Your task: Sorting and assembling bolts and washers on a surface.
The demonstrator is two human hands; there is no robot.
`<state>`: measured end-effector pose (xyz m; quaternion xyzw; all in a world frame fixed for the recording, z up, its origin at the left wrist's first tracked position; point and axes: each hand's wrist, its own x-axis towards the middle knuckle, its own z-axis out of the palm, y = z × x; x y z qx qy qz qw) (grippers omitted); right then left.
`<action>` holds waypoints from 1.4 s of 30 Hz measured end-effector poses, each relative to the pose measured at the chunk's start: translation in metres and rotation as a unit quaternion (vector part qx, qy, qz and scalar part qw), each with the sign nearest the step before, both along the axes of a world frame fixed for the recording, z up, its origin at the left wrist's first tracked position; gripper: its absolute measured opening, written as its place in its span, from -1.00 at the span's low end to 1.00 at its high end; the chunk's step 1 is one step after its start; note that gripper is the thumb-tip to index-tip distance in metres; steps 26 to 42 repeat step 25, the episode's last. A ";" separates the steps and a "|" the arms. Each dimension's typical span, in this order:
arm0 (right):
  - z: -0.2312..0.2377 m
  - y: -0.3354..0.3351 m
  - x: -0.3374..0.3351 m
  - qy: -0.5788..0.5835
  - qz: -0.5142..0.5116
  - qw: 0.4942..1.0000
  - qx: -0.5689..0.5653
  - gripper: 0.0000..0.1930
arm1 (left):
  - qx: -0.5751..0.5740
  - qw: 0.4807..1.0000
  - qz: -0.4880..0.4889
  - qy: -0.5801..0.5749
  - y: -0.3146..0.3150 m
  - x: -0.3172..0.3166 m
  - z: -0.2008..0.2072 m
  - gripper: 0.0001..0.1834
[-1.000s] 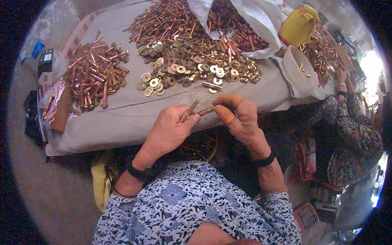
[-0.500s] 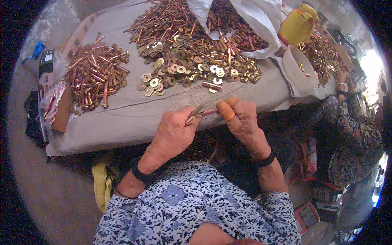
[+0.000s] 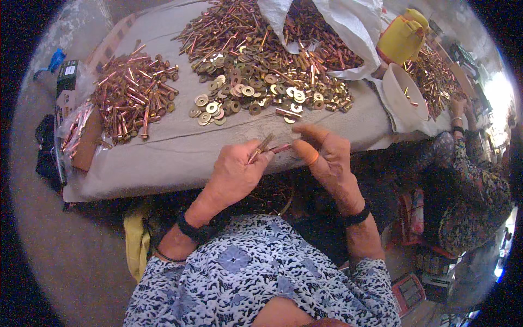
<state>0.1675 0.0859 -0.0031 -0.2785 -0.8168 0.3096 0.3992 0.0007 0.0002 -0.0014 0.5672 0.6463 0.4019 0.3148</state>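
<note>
Over the table's near edge, my left hand (image 3: pixel 234 170) is closed round a few copper-coloured anchor bolts (image 3: pixel 265 143). One bolt (image 3: pixel 281 148) points out of it to the right, toward my other hand. My right hand (image 3: pixel 332 158) is open, thumb and forefinger apart, with an orange cover on the thumb. Its thumb is close by the bolt's end; whether they touch I cannot tell. Just beyond the hands lie a heap of brass-coloured washers (image 3: pixel 248 90), many small nuts (image 3: pixel 333 97) and a loose bolt (image 3: pixel 287 113).
A bolt heap (image 3: pixel 131 92) lies at left beside cardboard boxes (image 3: pixel 85 143). Farther back is a larger bolt heap (image 3: pixel 218 34) with a white sack (image 3: pixel 348 30). At right are a white tub (image 3: pixel 395 92), a yellow jug (image 3: pixel 403 37) and another person's arm (image 3: pixel 458 136).
My right hand's fingers have spread from a closed grip at the bolt's end. My left hand still holds the bolts in nearly the same place. The view has shifted slightly.
</note>
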 end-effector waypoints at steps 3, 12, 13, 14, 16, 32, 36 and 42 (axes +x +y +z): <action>0.001 0.000 -0.005 0.035 -0.002 0.999 0.035 -0.83 | -0.008 1.000 -0.004 -0.025 0.000 -0.004 -0.002 -0.80; -0.002 0.003 -0.006 0.084 -0.015 0.994 0.075 -0.87 | -0.049 0.996 0.000 -0.071 0.001 -0.002 -0.001 -0.79; -0.002 0.003 -0.010 0.097 -0.008 0.991 0.091 -0.86 | -0.066 0.993 0.002 -0.094 0.001 -0.002 -0.001 -0.79; -0.002 0.003 -0.011 0.110 -0.001 0.988 0.108 -0.86 | -0.055 0.995 -0.004 -0.079 0.001 -0.002 -0.001 -0.79; -0.008 0.007 0.001 0.011 -0.009 0.999 0.033 -0.86 | -0.032 0.998 -0.017 -0.050 0.000 -0.001 0.002 -0.79; -0.009 0.000 -0.009 0.200 0.010 0.968 -0.149 -0.75 | -0.055 0.993 -0.005 -0.099 0.001 0.002 0.003 -0.78; -0.009 0.000 -0.009 0.200 0.010 0.968 -0.149 -0.75 | -0.055 0.993 -0.005 -0.099 0.001 0.002 0.003 -0.78; -0.009 0.000 -0.009 0.200 0.010 0.968 -0.149 -0.75 | -0.055 0.993 -0.005 -0.099 0.001 0.002 0.003 -0.78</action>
